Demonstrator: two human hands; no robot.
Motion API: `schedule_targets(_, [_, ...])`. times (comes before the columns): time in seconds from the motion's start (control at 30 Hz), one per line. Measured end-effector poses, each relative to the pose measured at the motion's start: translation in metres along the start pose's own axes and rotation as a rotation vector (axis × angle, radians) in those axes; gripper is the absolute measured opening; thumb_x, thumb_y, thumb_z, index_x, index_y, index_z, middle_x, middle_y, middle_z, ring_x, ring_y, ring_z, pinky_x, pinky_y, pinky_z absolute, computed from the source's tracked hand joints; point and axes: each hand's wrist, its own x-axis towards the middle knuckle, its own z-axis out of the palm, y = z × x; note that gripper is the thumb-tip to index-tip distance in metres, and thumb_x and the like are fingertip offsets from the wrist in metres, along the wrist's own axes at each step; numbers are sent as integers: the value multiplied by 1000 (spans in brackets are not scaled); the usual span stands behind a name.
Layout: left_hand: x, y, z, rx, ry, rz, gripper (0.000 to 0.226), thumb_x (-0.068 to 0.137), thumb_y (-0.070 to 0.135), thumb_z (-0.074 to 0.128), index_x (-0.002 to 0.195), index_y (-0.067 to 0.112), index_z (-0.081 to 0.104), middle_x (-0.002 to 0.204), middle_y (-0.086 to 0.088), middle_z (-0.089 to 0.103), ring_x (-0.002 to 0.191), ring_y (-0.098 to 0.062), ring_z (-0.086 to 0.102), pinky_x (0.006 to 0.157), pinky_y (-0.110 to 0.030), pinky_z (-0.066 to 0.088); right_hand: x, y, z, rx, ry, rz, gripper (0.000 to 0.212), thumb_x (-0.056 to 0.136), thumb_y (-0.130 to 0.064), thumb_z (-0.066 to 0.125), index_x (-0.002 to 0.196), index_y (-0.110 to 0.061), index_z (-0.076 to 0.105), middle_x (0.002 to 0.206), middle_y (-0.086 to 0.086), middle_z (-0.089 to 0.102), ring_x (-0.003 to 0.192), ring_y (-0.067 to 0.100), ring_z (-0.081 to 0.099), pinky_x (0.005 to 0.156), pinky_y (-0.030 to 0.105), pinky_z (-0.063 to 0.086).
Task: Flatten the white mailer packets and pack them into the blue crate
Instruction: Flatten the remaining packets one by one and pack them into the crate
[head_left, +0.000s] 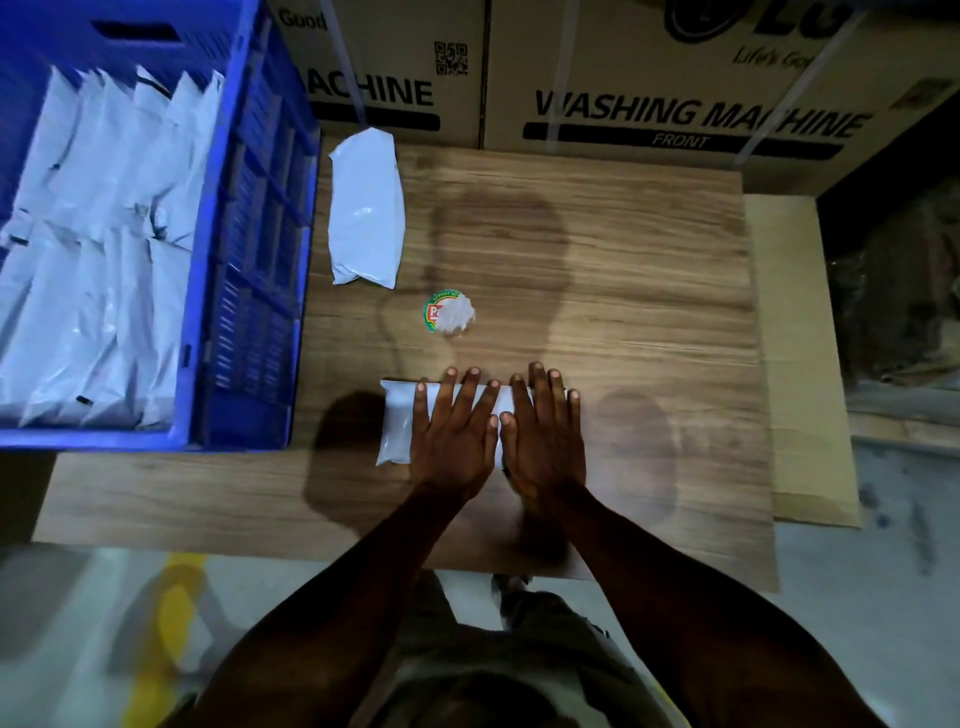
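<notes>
Near the worktop's (623, 260) front edge lies a white mailer packet (397, 426), both forearms reaching straight out over it. The left hand (454, 431) and right hand (545, 436) press flat on it side by side, fingers straight and spread. A second packet (366, 208) lies near the far left corner, beside the blue crate (249, 260) holding many upright packets. One round sticker (448, 312) sits between the two.
</notes>
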Motion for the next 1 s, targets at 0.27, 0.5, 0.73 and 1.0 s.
schedule_targets(0.27, [6, 2, -7, -24, -76, -23, 48, 104, 37, 35, 150, 28, 47, 161, 0, 38, 153, -26, 25, 121, -56, 17, 4, 1, -7, 1, -1, -13, 58, 104, -40, 30, 155, -15, 42, 166, 14, 28, 154, 36, 23, 124, 60, 16])
schedule_targets(0.5, [3, -21, -35, -82, -31, -23, 52, 104, 34, 31, 151, 18, 47, 157, -6, 44, 148, -31, 34, 119, -57, 21, -1, -26, -24, 1, 236, -79, 49, 102, -32, 39, 144, -13, 56, 157, 17, 44, 150, 36, 33, 124, 61, 11])
schedule_targets(0.73, [-9, -72, -34, -96, -121, -25, 54, 104, 42, 27, 155, 26, 37, 164, 0, 32, 153, -26, 23, 122, -55, 20, -3, -78, 0, -5, 166, -19, 51, 105, -39, 38, 152, -20, 48, 164, 12, 36, 154, 32, 27, 122, 61, 19])
schedule_targets(1.0, [-12, -74, -25, -136, -78, 15, 51, 107, 37, 32, 155, 22, 39, 162, -3, 35, 153, -28, 24, 121, -53, 24, -1, -80, 11, -115, 116, 25, 54, 105, -42, 37, 156, -24, 42, 167, 8, 29, 156, 30, 21, 126, 55, 12])
